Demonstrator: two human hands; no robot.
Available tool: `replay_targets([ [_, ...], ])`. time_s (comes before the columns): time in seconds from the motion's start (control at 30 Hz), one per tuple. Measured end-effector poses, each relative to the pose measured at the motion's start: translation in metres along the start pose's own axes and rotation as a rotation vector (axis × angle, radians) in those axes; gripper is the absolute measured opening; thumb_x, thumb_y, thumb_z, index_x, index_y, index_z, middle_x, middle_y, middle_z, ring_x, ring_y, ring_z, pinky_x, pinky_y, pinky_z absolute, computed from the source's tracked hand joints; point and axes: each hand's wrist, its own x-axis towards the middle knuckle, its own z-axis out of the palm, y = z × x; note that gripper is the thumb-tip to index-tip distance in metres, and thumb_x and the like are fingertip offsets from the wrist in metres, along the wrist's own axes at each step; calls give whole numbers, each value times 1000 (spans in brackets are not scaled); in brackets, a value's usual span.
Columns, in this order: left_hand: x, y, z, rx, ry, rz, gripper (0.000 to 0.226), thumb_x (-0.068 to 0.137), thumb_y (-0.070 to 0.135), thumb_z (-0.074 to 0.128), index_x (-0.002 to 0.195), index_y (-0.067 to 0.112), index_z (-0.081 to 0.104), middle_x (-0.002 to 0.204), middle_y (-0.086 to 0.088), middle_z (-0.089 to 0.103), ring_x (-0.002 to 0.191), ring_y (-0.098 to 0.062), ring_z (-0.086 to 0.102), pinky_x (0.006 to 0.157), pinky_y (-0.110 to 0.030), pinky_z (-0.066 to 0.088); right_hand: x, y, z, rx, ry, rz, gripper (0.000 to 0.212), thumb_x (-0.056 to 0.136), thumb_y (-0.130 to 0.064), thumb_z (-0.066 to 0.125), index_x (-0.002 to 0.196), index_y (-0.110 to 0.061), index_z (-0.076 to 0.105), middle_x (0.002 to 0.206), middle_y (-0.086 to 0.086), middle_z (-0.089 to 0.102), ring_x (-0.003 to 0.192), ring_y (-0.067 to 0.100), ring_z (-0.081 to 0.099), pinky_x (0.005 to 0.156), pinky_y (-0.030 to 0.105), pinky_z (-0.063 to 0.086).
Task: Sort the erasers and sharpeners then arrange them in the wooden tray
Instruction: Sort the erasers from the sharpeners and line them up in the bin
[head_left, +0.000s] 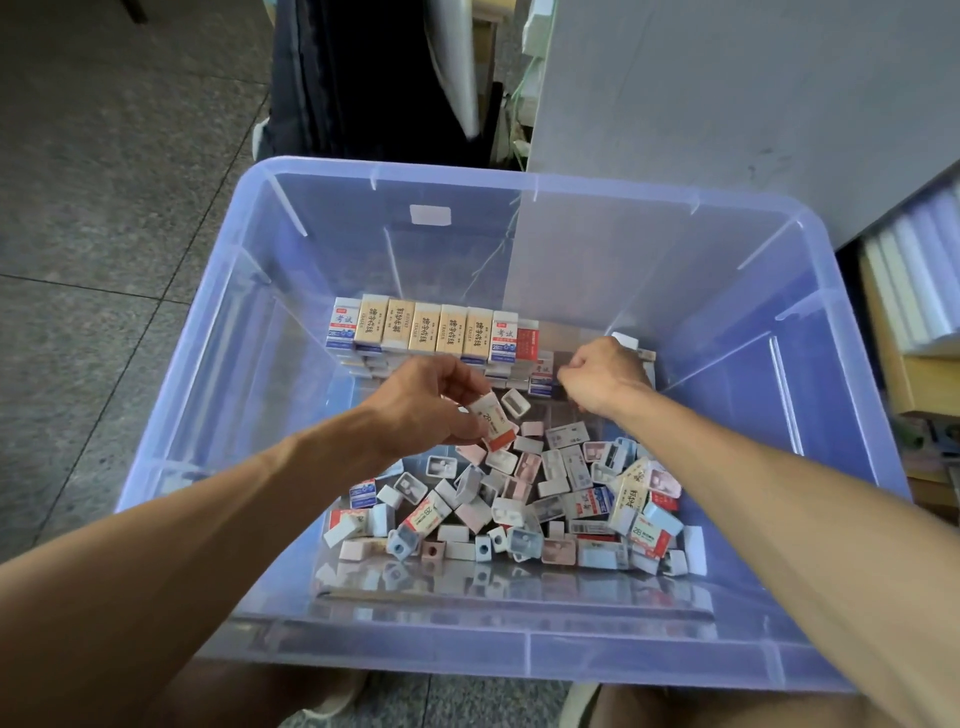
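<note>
Two bare hands work inside a translucent blue plastic bin (810, 415) that stands on a grey speckled floor (104, 208).

Left side: the left hand (431, 410) hovers above the middle of the bin, fingers and thumb curled round a white eraser with a red end (494, 422), pinched at its upper part and held tilted, clear of the items below.

Far side, centre: a row of boxed erasers (426, 330) stands upright, packed side by side — cream sleeves in the middle, white-and-blue sleeves at either end, one red-and-white sleeve at the right end. More erasers lie stacked beneath this row. Whether they rest in a wooden tray cannot be told from this view.

Near side, centre to right: a loose pile of erasers and sharpeners (524, 499) covers the bin bottom — small pastel sharpeners in white, pink and pale blue mixed with sleeved erasers, lying at all angles and touching one another.

Right side: the right hand (602, 376) reaches to the far right end of the arranged row, fingers curled downward, knuckles toward the camera. Whether it grips anything cannot be told; the fingertips are hidden. A small white item (625, 341) shows just beyond the knuckles.

Outside the bin: dark fabric (374, 78) lies at the far side, a grey cabinet (727, 88) stands far right, and pale stacked sheets (919, 280) sit at the right edge.
</note>
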Motion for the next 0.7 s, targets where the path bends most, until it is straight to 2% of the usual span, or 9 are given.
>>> replay_targets([
  [0.1,0,3,2,7,-9,6,30,80,-16,67,103,2,61,89,-6,66,78,-16,70,74,-28,61,-22,-3,-15,150,-11,-51,22,91,-18,58,83,-6,74,80,8,74,72,19,69,67,29,55],
  [0.2,0,6,6,10,-10,28,28,79,-15,68,100,3,62,86,-5,67,75,-17,70,74,-30,61,-51,-6,-26,327,-219,-112,14,92,-18,63,86,-12,74,81,2,74,66,12,66,55,24,48],
  [0.3,0,7,13,-15,-43,72,30,77,-16,70,101,0,62,88,-8,65,71,-17,69,69,-27,61,-70,-2,-30,489,-443,-113,11,90,-17,72,98,-10,74,87,2,75,70,10,68,56,23,51],
  [0.4,1,4,21,-30,-84,95,32,77,-13,72,105,-3,61,93,-10,63,71,-15,68,67,-26,60,-77,3,-29,526,-494,-110,12,91,-14,72,99,-5,73,90,7,74,68,8,67,59,22,53],
  [0.47,7,0,26,-9,-80,82,26,82,-5,72,104,2,61,97,-11,65,77,-19,70,70,-29,61,-75,8,-27,432,-436,-68,11,94,-17,69,99,-8,72,94,9,74,69,8,66,59,22,53],
  [0.5,10,-3,28,87,-71,99,22,85,0,71,103,5,60,96,-11,66,80,-21,70,70,-30,61,-71,10,-25,374,-361,-31,9,96,-18,67,97,-10,72,91,7,73,70,9,65,58,23,52],
  [0.6,18,-18,27,638,-124,266,13,89,16,67,98,11,59,95,-7,66,86,-23,66,73,-33,58,-52,17,-24,288,-122,83,9,97,-15,63,91,-14,69,87,5,69,72,13,63,55,22,50],
  [0.63,21,-23,25,768,-153,300,15,89,20,67,98,13,58,98,-4,65,89,-23,65,74,-31,56,-43,18,-24,276,-69,101,10,97,-15,63,89,-13,69,86,6,69,71,13,63,54,22,50],
  [0.7,28,-31,18,881,-161,329,24,89,25,69,107,14,57,106,-1,63,93,-18,60,77,-24,52,-25,17,-22,242,-8,123,12,96,-17,65,90,-10,72,82,7,71,65,14,62,50,23,47],
])
